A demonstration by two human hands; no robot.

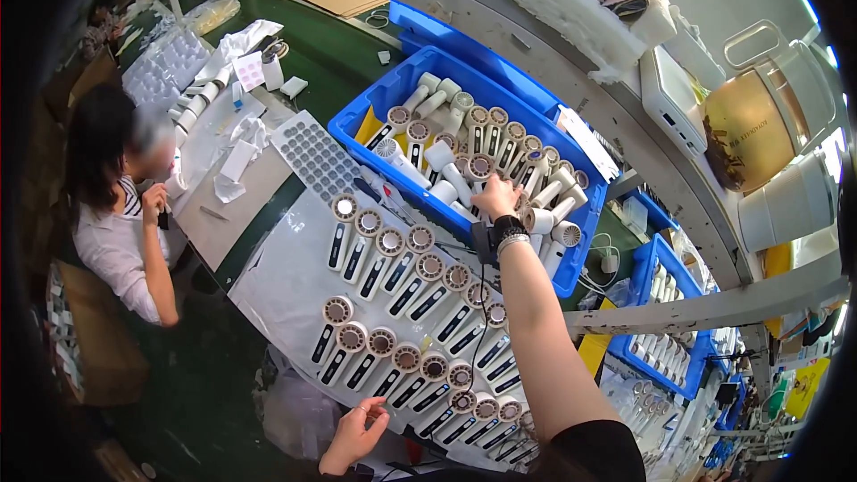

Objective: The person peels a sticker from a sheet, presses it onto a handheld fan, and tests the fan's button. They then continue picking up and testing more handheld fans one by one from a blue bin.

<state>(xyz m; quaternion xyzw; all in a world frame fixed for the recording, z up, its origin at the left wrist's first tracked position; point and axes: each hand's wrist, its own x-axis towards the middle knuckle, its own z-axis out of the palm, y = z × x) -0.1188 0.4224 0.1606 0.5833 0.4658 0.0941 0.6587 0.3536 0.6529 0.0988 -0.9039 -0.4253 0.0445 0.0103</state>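
My right arm stretches over the table into a blue plastic bin [544, 278] filled with white handheld fans that have round grilled heads. Inside it my right hand [497, 200] is closed around a handheld fan [480, 167]; its fingertips are partly hidden among the others. Dark bands circle that wrist. My left hand [360, 433] hovers at the table's near edge, fingers loosely apart and holding nothing, beside the lowest row of fans. Slanted rows of similar fans [390, 243], with dark strips along their handles, lie on a pale plastic-covered work surface [277, 272].
A pale tray of round cells [314, 156] lies left of the bin. At far left a person [116, 214] sits holding a white piece. A metal shelf beam [714, 303] and a glass jug [759, 120] stand at right, above another blue bin [656, 366] of fans.
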